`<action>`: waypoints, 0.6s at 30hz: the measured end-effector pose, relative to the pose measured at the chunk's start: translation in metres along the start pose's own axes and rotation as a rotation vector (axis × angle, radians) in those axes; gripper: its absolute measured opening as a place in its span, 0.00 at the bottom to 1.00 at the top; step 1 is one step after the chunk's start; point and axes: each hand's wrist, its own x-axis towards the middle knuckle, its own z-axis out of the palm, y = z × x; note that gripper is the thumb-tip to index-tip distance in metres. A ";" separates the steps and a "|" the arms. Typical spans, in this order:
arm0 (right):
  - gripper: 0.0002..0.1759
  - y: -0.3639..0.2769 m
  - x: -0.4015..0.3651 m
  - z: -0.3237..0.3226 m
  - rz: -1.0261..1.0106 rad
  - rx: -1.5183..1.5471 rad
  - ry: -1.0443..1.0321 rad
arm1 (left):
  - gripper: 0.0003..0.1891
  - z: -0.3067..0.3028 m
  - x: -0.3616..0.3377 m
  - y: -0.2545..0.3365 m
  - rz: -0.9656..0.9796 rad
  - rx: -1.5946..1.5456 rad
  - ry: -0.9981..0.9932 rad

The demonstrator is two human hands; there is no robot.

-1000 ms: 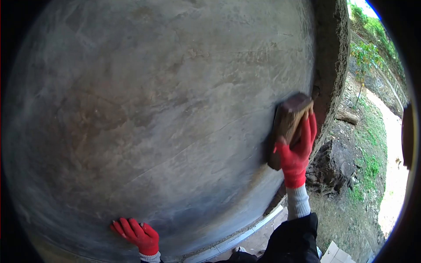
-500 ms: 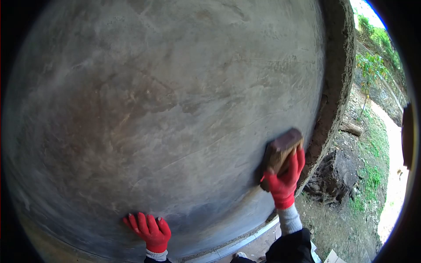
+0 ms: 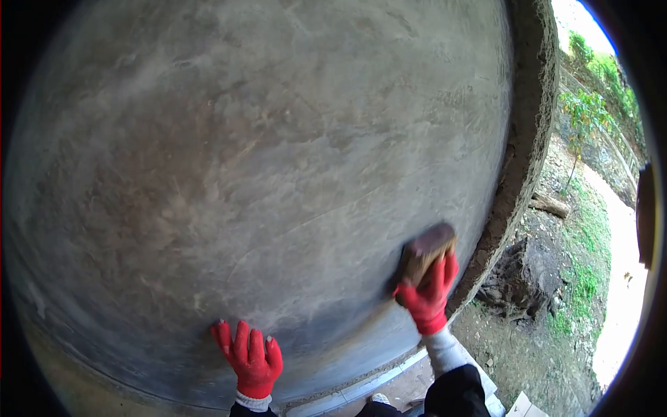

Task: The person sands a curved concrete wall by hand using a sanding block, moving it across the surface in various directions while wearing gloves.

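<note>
A grey plastered wall (image 3: 292, 201) with mottled brownish patches fills most of the view. My right hand (image 3: 429, 295), in a red glove, grips a brown wooden block (image 3: 425, 254) that lies against the wall's lower right part, near its edge. At the lower middle, my left hand (image 3: 254, 358), also in a red glove, rests on the wall with its fingers spread and nothing in it.
The wall's rough edge (image 3: 517, 174) runs down the right side. Beyond it are a dark stump (image 3: 521, 278), a short log (image 3: 550, 203), a small tree (image 3: 582, 118) and grassy ground. Pale tiles (image 3: 347, 395) line the wall's foot.
My right hand and the block have moved left and slightly down along the wall. My left hand has shifted a little to the right, its fingers more upright.
</note>
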 end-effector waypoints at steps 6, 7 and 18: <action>0.48 -0.026 0.122 0.002 0.137 0.049 0.126 | 0.20 -0.009 0.009 0.008 -0.022 -0.055 -0.061; 0.48 -0.022 0.091 0.009 0.173 0.096 0.128 | 0.20 -0.010 0.005 0.008 -0.030 -0.063 -0.087; 0.53 -0.059 0.030 0.015 -0.013 -0.067 0.010 | 0.20 -0.034 -0.028 -0.005 -0.032 -0.086 -0.176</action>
